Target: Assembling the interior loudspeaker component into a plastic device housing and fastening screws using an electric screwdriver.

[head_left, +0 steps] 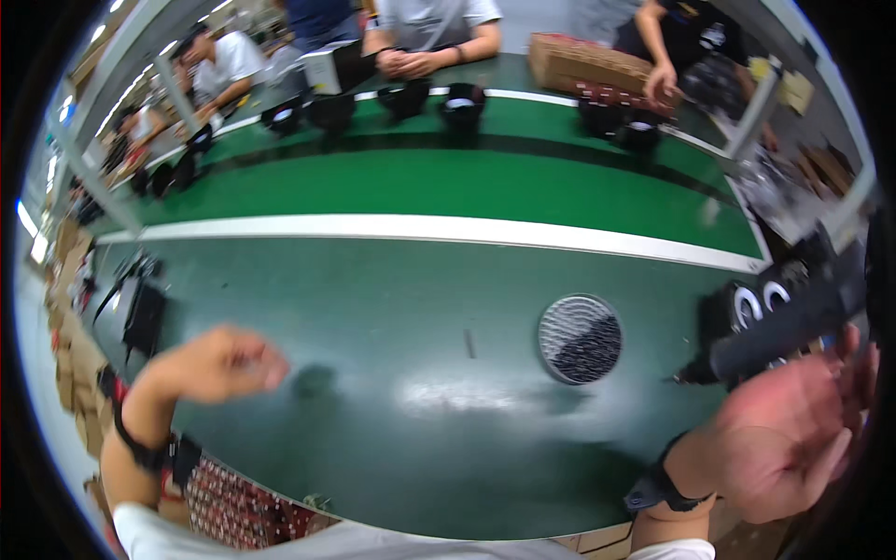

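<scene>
Screwdriver [791,325] looks rigid, fairly heavy; I'd grasp mid-barrel. Right hand [786,434] sits half-open against it (grip unclear); left hand [222,364] curls loosely, contents too blurred to tell.

The person over there wears a fisheye camera on the head; it faces down and forward, near the bare left hand [219,364] and bare right hand [789,434], looking across the glossy dark-green tabletop [392,299] past the flat bright-green belt [420,182].
</scene>
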Demonstrator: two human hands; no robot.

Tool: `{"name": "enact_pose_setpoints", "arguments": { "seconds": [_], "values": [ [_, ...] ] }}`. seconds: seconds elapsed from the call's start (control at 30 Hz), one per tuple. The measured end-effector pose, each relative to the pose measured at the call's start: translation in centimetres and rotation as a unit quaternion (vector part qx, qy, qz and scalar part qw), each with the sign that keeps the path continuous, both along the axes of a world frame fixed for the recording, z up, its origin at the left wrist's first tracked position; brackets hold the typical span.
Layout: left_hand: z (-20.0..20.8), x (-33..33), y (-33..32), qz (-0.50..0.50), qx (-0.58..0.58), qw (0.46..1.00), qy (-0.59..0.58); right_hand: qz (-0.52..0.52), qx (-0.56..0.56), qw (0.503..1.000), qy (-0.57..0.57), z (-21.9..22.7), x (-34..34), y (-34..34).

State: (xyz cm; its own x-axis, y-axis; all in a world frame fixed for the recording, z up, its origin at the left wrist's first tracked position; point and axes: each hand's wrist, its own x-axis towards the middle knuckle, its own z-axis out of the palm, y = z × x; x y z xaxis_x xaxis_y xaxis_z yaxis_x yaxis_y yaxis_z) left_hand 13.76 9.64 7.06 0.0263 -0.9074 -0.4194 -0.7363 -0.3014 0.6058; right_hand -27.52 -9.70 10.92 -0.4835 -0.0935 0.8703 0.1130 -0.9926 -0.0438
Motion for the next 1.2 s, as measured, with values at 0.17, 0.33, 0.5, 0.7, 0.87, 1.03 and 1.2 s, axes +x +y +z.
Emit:
{"name": "enact_pose_setpoints", "arguments": {
  "seconds": [0.17, 0.33, 0.5, 0.7, 0.87, 1.03, 1.2],
  "values": [
    [-6.9, -3.7, 11.3, -0.014, 0.352, 0.861, 0.366, -0.021, 0.064, 0.970, 0.232, -2.8, -0.4, 2.6],
    [-10.6, -5.4, 13.8, -0.146, 0.262, 0.898, 0.323, 0.035, 0.072, 0.904, 0.420, -8.0, -0.7, 3.0],
    [-11.7, -5.3, 11.9, -0.179, 0.240, 0.902, 0.311, 0.028, 0.171, 0.828, 0.533, -9.8, 1.0, 0.5],
    [-13.3, -3.0, 7.6, -0.228, 0.207, 0.909, 0.280, 0.023, 0.211, 0.951, 0.226, -10.2, -5.4, -6.6],
    [-15.3, -3.7, 4.3, -0.283, 0.207, 0.894, 0.280, 0.142, 0.439, 0.887, -0.008, -8.9, -3.8, -11.7],
    [-17.0, -4.5, 0.3, -0.335, 0.198, 0.880, 0.271, 0.070, 0.448, 0.890, -0.050, -12.2, -2.6, -8.7],
    [-18.4, -5.8, -3.1, -0.386, 0.184, 0.866, 0.260, 0.089, 0.469, 0.864, 0.160, -16.1, -7.3, 3.2]
  ]
}}
